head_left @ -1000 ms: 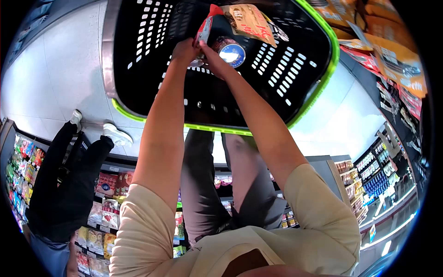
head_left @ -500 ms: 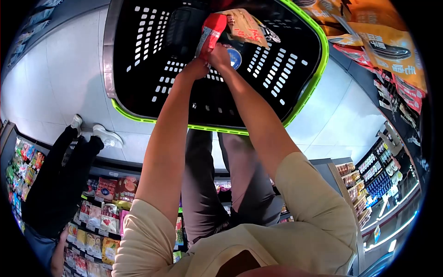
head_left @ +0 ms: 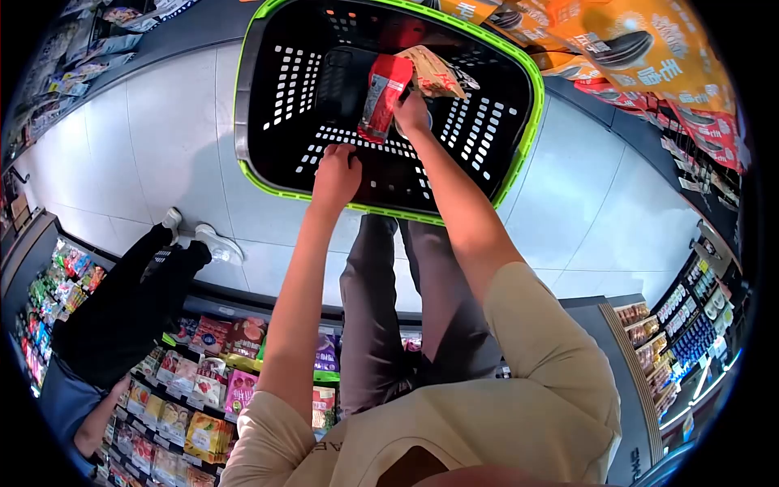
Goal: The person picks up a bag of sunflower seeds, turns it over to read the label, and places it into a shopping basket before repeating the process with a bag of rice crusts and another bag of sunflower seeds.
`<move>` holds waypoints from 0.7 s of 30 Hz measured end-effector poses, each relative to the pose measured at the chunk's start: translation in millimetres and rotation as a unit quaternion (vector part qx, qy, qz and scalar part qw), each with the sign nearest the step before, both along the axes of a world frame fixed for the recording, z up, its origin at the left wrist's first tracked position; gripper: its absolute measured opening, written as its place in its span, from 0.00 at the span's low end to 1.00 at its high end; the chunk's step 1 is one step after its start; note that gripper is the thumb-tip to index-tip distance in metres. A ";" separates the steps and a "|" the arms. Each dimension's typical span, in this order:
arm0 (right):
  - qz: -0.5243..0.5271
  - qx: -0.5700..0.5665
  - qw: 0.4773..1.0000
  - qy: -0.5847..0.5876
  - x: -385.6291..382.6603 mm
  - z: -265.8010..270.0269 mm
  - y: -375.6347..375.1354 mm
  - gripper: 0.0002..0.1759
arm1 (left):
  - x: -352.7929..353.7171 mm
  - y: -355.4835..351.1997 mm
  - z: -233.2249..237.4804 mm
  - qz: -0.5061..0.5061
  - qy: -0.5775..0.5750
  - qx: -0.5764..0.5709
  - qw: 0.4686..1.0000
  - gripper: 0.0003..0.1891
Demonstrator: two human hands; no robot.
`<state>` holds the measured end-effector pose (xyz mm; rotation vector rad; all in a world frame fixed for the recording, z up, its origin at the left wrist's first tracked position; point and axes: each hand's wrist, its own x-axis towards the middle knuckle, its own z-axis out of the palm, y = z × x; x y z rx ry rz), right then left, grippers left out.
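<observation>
A black basket with a green rim is in front of me. Inside it, my right hand is closed on the right edge of a red package. Beyond that hand lies a tan package with red print, with a black-and-white item partly behind it. A round item under my right hand is mostly hidden. My left hand hovers over the near side of the basket, apart from the package, fingers loosely bent and holding nothing.
Orange bags and red bags hang at the upper right. Shelves of packaged snacks stand at the lower left, where a person in dark trousers stands. More shelves are at the right. Pale floor tiles surround the basket.
My left hand has come away from the red package and moved down, nearer to me. The package now shows more fully beside my right hand. The view has shifted.
</observation>
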<state>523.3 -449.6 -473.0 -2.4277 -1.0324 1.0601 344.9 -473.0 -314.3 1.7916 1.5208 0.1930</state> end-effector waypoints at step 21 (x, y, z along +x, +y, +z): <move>-0.022 0.205 0.938 0.278 65.7 318.6 -73.7 0.11 | 10.5 -27.3 203.8 0.122 -0.158 0.063 0.978 0.27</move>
